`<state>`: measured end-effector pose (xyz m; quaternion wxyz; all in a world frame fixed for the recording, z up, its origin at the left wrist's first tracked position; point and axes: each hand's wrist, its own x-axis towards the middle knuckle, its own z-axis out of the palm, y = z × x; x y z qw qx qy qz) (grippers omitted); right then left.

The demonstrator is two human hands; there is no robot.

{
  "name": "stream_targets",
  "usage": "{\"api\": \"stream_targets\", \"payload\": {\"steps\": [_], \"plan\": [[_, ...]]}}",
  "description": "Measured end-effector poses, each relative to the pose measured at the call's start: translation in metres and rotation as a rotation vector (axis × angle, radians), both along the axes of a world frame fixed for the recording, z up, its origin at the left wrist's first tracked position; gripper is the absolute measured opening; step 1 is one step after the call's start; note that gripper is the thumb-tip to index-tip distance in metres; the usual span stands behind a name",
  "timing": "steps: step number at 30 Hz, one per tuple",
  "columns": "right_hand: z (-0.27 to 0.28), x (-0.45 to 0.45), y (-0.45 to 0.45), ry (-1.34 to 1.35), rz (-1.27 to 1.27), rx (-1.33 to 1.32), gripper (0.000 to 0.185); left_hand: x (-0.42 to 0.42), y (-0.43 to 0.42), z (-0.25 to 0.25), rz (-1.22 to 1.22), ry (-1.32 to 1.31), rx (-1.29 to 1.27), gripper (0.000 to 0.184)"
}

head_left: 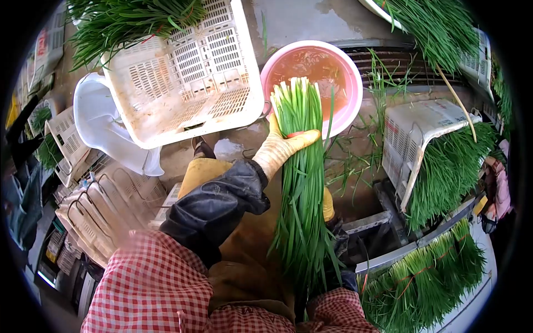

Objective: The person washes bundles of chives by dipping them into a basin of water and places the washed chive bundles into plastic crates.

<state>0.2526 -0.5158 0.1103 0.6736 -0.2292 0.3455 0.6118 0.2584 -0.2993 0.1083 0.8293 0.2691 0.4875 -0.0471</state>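
My left hand point(282, 145), in a stained yellowish-white glove, is closed around a bunch of garlic chives point(302, 183). Pale stem ends point away from me, over the near part of a pink basin point(357, 91) of muddy brown water. A red band shows at the bunch beside my thumb. The long green leaves hang down toward my lap. Part of my right hand point(328, 205), in a yellow glove, shows at the right side of the leaves; its fingers are hidden behind them.
A white plastic crate point(147, 80) with chives point(133, 22) stands at upper left, beside a white tub point(91, 114). More crates point(111, 205) are at left. At right, a tipped crate point(402, 139) holds chives; tied bunches point(425, 277) lie below. Loose leaves litter the wet floor.
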Motion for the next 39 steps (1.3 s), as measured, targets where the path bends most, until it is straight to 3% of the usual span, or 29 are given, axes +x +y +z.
{"api": "stream_targets", "payload": {"steps": [2,3,5,6,8,10,12,14,16,18,20,21,22,24,26,28,30,32,33,35,37,39], "plan": [[0.019,-0.005,0.007,0.031,0.021,-0.053,0.059,0.002,0.007,0.005,0.061,0.014,-0.285,0.059],[0.032,-0.003,0.012,0.065,0.059,-0.11,0.063,0.007,0.006,0.001,0.059,0.084,-0.302,0.05],[0.056,-0.003,0.011,0.074,0.172,-0.114,0.073,0.017,0.012,-0.002,0.05,0.03,-0.236,0.049],[0.064,-0.002,0.004,-0.117,0.312,-0.12,0.077,0.022,0.015,-0.003,0.051,-0.013,-0.19,0.048],[0.068,0.006,-0.037,-0.25,0.506,-0.225,0.082,0.045,0.031,0.015,0.013,-0.158,-0.072,0.06],[0.076,0.028,-0.062,-0.403,0.423,-0.544,0.083,0.072,0.036,0.031,-0.06,-0.273,0.178,0.088],[0.09,0.061,-0.073,-0.822,0.326,-0.771,0.087,0.092,0.024,0.048,-0.107,-0.491,0.389,0.111],[0.133,0.103,-0.041,-1.006,0.178,-0.719,0.092,0.102,0.005,0.065,-0.259,-0.527,0.576,0.125],[0.154,0.12,-0.002,-1.163,0.047,-0.6,0.097,0.106,-0.012,0.107,-0.613,-0.399,0.851,0.128],[0.14,0.131,0.031,-1.369,-0.174,-0.385,0.094,0.105,-0.029,0.15,-0.846,-0.369,0.918,0.125],[0.151,0.124,0.052,-1.083,-0.431,-0.44,0.085,0.089,-0.052,0.153,-0.86,-0.416,1.242,0.121],[0.149,0.12,0.052,-0.988,-0.513,-0.415,0.075,0.081,-0.054,0.157,-0.804,-0.458,1.26,0.111],[0.145,0.114,0.054,-0.988,-0.515,-0.41,0.075,0.069,-0.055,0.154,-0.804,-0.457,1.265,0.111],[0.131,0.103,0.059,-1.001,-0.683,-0.368,0.072,0.038,-0.052,0.132,-0.869,-0.506,1.577,0.097],[0.122,0.095,0.052,-1.044,-0.644,-0.418,0.075,-0.01,-0.041,0.101,-1.082,-0.494,1.467,0.087],[0.126,0.093,0.05,-1.042,-0.606,-0.499,0.075,-0.054,-0.018,0.083,-1.535,-0.241,1.206,0.079],[0.129,0.095,0.045,-1.097,-0.516,-0.51,0.074,-0.131,0.006,0.009,-2.041,0.048,1.343,0.066],[0.131,0.095,0.042,-1.137,-0.428,-0.513,0.073,-0.127,0.043,0.043,-1.859,0.115,0.919,0.056],[0.133,0.095,0.041,-1.187,-0.319,-0.521,0.074,-0.116,0.054,0.059,-1.854,0.128,0.913,0.056],[0.131,0.098,0.038,-1.293,-0.136,-0.535,0.081,-0.087,0.071,0.078,-1.22,0.122,0.06,0.08],[0.165,0.093,0.068,-1.401,-0.13,-0.424,0.085,-0.07,0.06,0.071,-0.739,0.013,-0.787,0.107],[0.182,0.083,0.084,-1.682,-0.028,-0.342,0.086,-0.035,0.044,0.092,-0.572,-0.138,-1.049,0.121]]}}
